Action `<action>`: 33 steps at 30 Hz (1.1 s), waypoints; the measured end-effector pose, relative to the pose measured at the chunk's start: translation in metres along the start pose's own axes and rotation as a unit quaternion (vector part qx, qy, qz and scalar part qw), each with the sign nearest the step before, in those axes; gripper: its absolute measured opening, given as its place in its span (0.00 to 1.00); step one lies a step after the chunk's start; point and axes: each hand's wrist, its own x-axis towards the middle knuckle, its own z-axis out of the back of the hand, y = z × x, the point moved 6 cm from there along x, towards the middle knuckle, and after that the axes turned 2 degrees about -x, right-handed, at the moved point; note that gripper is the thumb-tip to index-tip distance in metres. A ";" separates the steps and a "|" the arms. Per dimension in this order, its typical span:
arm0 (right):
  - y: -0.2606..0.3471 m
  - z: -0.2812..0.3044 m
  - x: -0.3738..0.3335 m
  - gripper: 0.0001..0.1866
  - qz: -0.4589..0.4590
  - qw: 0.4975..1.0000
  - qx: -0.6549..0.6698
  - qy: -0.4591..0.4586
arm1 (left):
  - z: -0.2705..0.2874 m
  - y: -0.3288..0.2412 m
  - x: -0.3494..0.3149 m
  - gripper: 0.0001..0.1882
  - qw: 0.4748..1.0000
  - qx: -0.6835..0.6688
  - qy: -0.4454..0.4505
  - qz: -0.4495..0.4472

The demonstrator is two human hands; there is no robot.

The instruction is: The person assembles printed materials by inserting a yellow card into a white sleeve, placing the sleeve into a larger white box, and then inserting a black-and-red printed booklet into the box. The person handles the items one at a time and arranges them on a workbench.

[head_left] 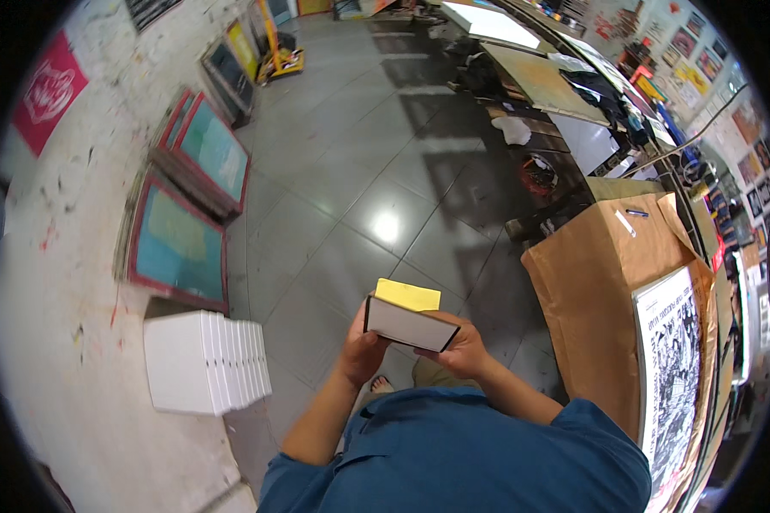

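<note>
Both hands hold a flat, white-faced rectangular panel (411,323) with dark side edges, low in front of the blue shirt (462,453) and above the grey tiled floor (334,231). The left hand (359,349) grips it at its left end and the right hand (460,349) at its right end; most of the fingers are hidden behind it. A yellow sheet (408,294) sticks out past the panel's far edge, its nearer part covered, so I cannot tell whether it is attached. On the left, a row of white box-like blocks (180,363) stands close against the wall, and beyond it red-edged frames with teal mesh (180,244) lean in a stack. Farther back, a yellow wheeled cart (281,64) stands at the floor's edge. On the right, brown wrapping paper (573,291) bulges over the bench side toward the person, bearing a black-and-white print (676,359), a dark pen (636,213) and a white slip (625,224). Past it, a white bundle (512,130) sits among dark clutter along the bench.
</note>
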 end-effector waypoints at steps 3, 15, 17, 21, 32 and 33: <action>-0.022 0.030 0.052 0.16 -0.026 0.999 -0.020 -0.039 | 0.011 -0.013 0.079 0.36 0.998 -0.062 -0.004 0.027; -0.088 0.201 0.335 0.13 -0.032 0.985 -0.084 -0.149 | 0.053 -0.125 0.408 0.26 0.997 0.028 -0.069 0.024; -0.102 0.214 0.381 0.13 -0.046 0.985 -0.094 -0.136 | 0.068 -0.153 0.445 0.25 0.998 0.021 -0.066 0.001; -0.137 0.226 0.457 0.13 -0.090 0.983 -0.032 -0.158 | 0.104 -0.190 0.513 0.25 0.997 0.008 -0.068 -0.022; -0.216 0.303 0.704 0.11 -0.152 0.973 0.051 -0.165 | 0.179 -0.297 0.765 0.39 0.996 0.046 0.039 0.059; -0.214 0.313 0.723 0.11 -0.145 0.973 0.034 -0.177 | 0.181 -0.304 0.788 0.43 0.995 0.029 0.049 0.080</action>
